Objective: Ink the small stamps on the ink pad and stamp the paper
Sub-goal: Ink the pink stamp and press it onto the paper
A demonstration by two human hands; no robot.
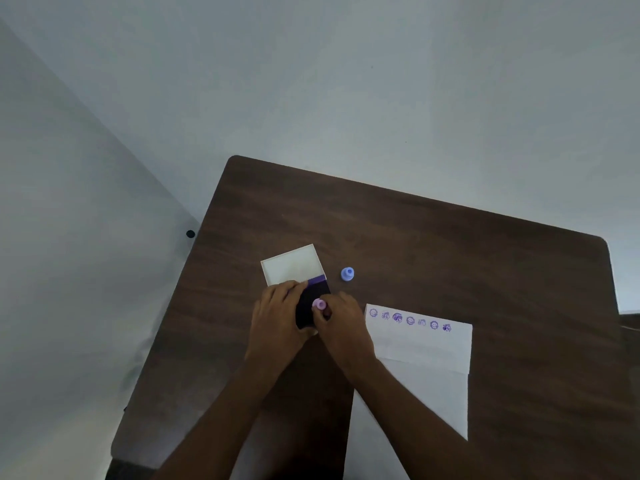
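Note:
A dark purple ink pad [313, 299] lies open on the brown table [450, 254], its white lid [292, 265] folded back behind it. My left hand [277, 317] rests on the pad's left side and holds it down. My right hand [341, 323] pinches a small pink stamp [319, 304] that stands on the pad's surface. A small blue stamp [347, 274] stands alone on the table, to the right of the lid. To the right lies the white paper [426, 355], with a row of several purple stamp prints [410, 320] along its far edge.
The table's left edge and far edge meet a pale grey wall and floor. A small black dot [190, 233] sits on the floor beside the table's left edge. Bare wood spreads behind and right of the paper.

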